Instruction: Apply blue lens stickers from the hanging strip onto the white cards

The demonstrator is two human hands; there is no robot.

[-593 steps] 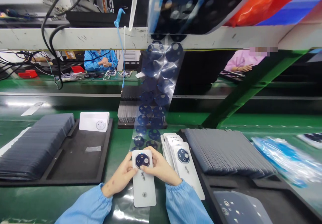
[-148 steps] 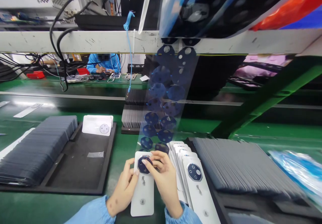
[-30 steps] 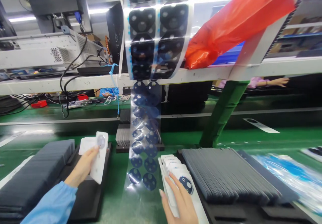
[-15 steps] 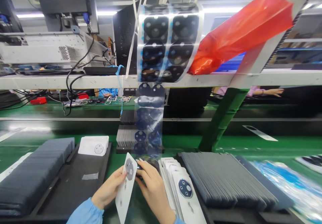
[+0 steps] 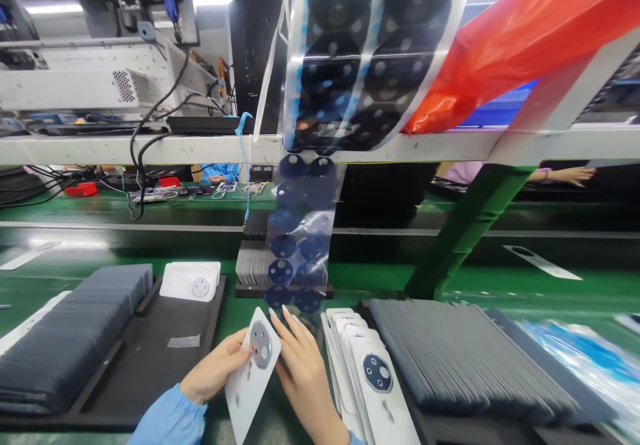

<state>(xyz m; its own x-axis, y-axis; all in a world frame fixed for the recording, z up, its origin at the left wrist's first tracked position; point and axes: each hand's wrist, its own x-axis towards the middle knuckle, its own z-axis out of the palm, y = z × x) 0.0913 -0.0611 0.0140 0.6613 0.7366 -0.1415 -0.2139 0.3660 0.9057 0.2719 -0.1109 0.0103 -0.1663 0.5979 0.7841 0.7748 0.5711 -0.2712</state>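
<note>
Panel [image 5: 244,395], white with a grey, spotted disc [image 5: 261,345] and dark marks [image 5: 249,369], is held tilted over the green surface [image 5: 238,317] by the left hand [image 5: 213,373], fingers [image 5: 239,358] closed on its edge; the right hand's [image 5: 307,381] fingers are extended alongside, their hold unclear.

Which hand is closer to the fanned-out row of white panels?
The right hand: it is just left of the row of white panels. The left hand is farther left, holding a single white panel.
</note>
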